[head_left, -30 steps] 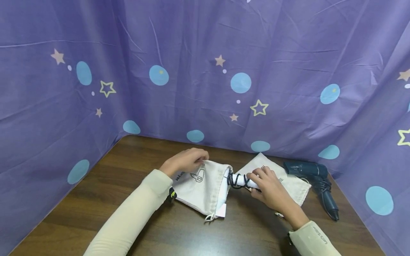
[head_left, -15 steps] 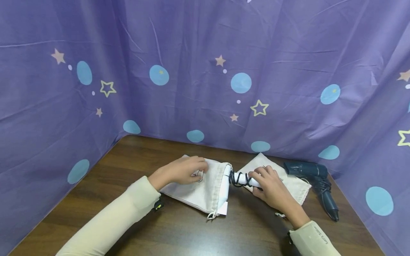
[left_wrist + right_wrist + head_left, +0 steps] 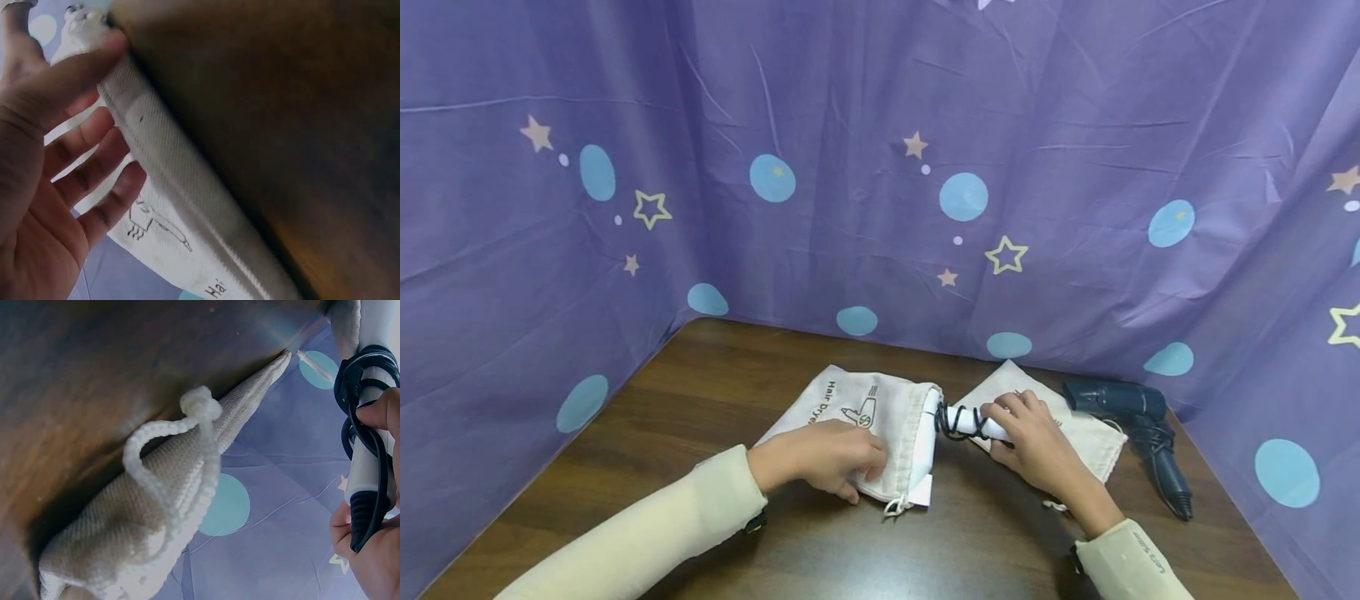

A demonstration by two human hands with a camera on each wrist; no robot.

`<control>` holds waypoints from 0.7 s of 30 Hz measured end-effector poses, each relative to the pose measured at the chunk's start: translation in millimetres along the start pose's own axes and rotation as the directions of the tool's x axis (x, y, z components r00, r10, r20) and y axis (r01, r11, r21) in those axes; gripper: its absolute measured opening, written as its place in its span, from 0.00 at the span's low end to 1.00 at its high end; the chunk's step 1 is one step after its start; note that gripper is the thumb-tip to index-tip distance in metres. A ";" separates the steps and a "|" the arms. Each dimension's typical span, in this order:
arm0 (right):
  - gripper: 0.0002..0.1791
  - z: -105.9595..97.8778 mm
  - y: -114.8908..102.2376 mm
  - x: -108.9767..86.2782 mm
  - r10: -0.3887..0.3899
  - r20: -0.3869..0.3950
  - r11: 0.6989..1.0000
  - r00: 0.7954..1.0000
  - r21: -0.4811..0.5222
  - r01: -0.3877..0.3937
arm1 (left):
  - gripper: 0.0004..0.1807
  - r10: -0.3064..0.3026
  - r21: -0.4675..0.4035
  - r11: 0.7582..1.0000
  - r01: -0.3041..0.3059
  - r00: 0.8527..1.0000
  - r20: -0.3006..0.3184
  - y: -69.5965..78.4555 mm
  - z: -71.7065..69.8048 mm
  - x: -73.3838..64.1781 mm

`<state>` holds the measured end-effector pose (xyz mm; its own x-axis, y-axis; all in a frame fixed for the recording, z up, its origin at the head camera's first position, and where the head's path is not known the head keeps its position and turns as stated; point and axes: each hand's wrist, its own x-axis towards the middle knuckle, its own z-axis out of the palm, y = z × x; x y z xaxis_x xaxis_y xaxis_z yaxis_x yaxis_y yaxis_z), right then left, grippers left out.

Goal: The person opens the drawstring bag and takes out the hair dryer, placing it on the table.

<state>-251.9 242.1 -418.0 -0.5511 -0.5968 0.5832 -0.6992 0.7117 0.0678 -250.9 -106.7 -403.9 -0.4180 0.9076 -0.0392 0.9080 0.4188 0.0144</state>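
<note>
A white drawstring bag (image 3: 898,417) printed with a hair dryer drawing lies on the table, its mouth facing right. Out of the mouth sticks the white handle of a hair dryer (image 3: 365,469), wound with black cord; the rest of it is hidden inside. My right hand (image 3: 1033,440) grips the handle's end. Over the bag's near edge is my left hand (image 3: 829,457), fingers loosely bent. In the left wrist view its thumb lies at the bag's side edge (image 3: 172,140) near the drawstring, and its fingers are spread by the printed face.
A second white drawstring bag (image 3: 1097,446) lies flat behind my right hand. To its right rests a dark blue hair dryer (image 3: 1123,402) with its cord wrapped on the handle. A purple patterned curtain (image 3: 865,208) borders the brown table (image 3: 985,550) at the back and sides.
My left hand has let go of the bag's far side and moved across it to the near edge. The right hand keeps its grip on the handle.
</note>
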 end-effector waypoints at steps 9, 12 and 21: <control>0.30 -0.4 0.0 -0.2 0.015 0.029 1.000 0.999 -0.003 -0.015 | 0.16 -0.001 0.024 1.000 0.001 1.000 -0.001 -0.2 -1.7 -5.5; 0.31 -1.2 0.2 0.0 0.018 0.037 1.000 0.999 0.003 -0.018 | 0.16 -0.018 -0.003 1.000 0.018 1.000 0.014 -1.7 -4.6 -8.8; 0.30 -7.0 -0.9 -0.2 0.054 0.081 0.996 0.995 0.072 -0.060 | 0.14 -0.038 -0.024 0.999 0.038 0.999 0.008 -7.6 -11.4 -18.0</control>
<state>-248.0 244.1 -412.4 -0.6231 -0.5857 0.5183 -0.6959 0.7177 -0.0256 -250.7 -125.8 -392.0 -0.4522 0.8907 -0.0472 0.8903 0.4539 0.0370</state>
